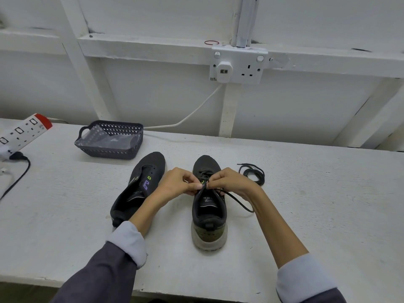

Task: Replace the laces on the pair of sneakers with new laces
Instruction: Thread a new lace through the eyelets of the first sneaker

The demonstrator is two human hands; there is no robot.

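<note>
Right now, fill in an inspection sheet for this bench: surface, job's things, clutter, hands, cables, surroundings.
Surface: white table, scuffed.
Job's things: laced sneaker upright; unlaced sneaker tipped sideways; spare lace coiled on the table.
Clutter: dark basket holding a clear packet.
Hands: left hand and right hand both pinch the fitted lace at the laced sneaker's tongue.
Cables: black cord, white cable.
Surroundings: wall socket, power strip.

We see soft, even light, bright across the white worktop (306, 204) and the wall (153, 90), with only faint, short shadows beside the basket (113, 150) and the laced sneaker (208, 235). The wide lens bows straight lines toward the edges, and the sleeves (126, 241) nearest us look slightly soft.
</note>
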